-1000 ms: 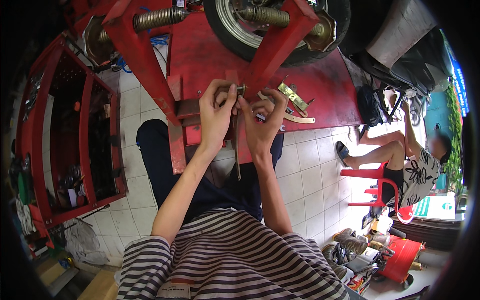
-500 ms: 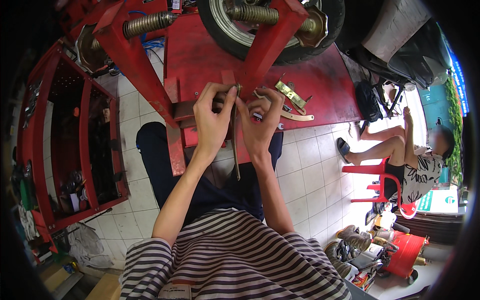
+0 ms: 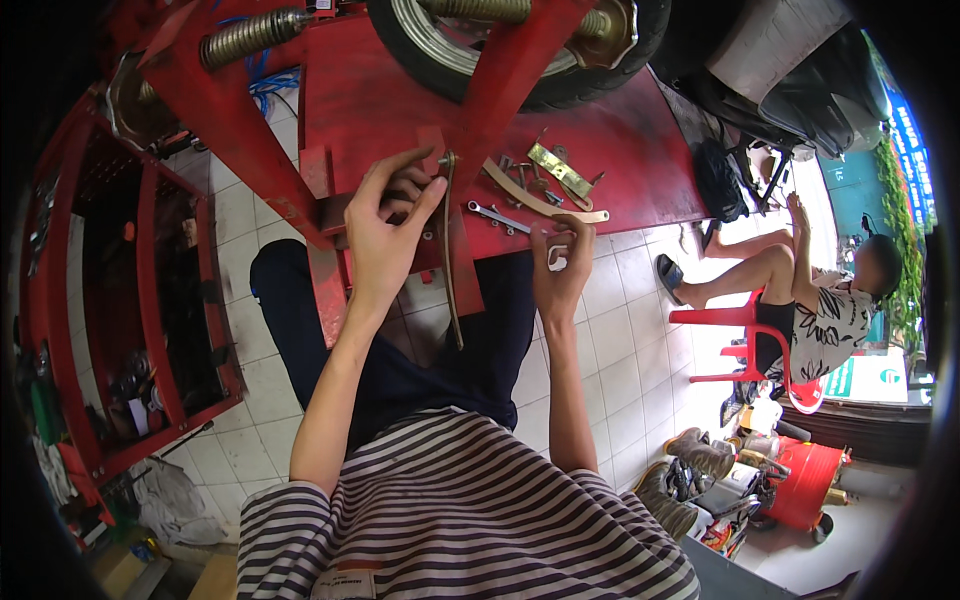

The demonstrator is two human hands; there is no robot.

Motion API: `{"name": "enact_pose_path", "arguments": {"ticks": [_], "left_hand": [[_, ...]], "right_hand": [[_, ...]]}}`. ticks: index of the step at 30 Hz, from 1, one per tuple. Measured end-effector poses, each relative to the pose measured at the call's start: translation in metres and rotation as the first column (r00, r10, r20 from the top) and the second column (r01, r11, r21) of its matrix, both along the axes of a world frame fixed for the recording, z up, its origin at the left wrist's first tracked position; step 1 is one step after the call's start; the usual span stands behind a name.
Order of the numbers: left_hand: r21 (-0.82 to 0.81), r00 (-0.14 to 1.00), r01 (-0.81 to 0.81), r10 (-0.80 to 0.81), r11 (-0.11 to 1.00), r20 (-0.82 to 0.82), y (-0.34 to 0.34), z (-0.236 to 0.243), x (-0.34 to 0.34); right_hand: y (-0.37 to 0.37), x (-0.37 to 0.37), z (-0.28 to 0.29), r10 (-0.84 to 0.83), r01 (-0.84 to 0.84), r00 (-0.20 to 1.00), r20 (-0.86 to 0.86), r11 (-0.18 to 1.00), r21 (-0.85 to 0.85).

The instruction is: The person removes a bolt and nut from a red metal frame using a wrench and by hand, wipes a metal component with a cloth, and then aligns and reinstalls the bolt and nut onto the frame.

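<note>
left hand [image 3: 385, 225] still pinches thin metal strip [image 3: 449, 250] at red stand [image 3: 480, 110]; right hand [image 3: 562, 268] has dropped away, fingers curled, contents unclear.

Red lift platform [image 3: 400, 90] — striped shirt [image 3: 460, 510] — red plastic chair [image 3: 735, 330]

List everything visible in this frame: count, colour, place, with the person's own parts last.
Red metal platform: one, top centre.
Black tyre with metal rim: one, on the platform.
Coil spring: one, dull metal, upper left.
Long thin metal strip: one, hanging at the platform edge.
Small wrench: one, silver, on the platform.
Brass-coloured flat bracket: one, on the platform.
Red tool shelf: one, left.
Red plastic chair: one, right, a seated person on it.
Left hand: at the strip's top.
Right hand: at the platform edge.
</note>
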State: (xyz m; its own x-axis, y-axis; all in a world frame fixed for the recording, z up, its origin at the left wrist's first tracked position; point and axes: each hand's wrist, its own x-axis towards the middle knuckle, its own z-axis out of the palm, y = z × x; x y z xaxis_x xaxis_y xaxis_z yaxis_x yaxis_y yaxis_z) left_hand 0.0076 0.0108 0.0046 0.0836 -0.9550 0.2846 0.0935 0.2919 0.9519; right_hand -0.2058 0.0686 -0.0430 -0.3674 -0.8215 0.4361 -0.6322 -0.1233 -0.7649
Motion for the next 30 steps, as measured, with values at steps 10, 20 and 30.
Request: {"name": "enact_pose_path", "arguments": {"ticks": [10, 20, 30], "left_hand": [[0.025, 0.988, -0.065, 0.061, 0.998, 0.14, 0.069, 0.005, 0.031], [0.063, 0.994, -0.062, 0.056, 0.996, 0.096, 0.095, -0.008, 0.048], [0.036, 0.985, -0.051, 0.044, 0.998, 0.166, 0.098, -0.012, 0.044]], "right_hand": [[-0.015, -0.013, -0.013, 0.118, 0.023, 0.882, -0.455, 0.956, 0.292], [-0.015, -0.004, -0.012, 0.081, 0.118, 0.767, -0.636, 0.957, 0.265], [-0.015, -0.004, -0.018, 0.108, 0.09, 0.746, -0.658, 0.962, 0.26]]}}
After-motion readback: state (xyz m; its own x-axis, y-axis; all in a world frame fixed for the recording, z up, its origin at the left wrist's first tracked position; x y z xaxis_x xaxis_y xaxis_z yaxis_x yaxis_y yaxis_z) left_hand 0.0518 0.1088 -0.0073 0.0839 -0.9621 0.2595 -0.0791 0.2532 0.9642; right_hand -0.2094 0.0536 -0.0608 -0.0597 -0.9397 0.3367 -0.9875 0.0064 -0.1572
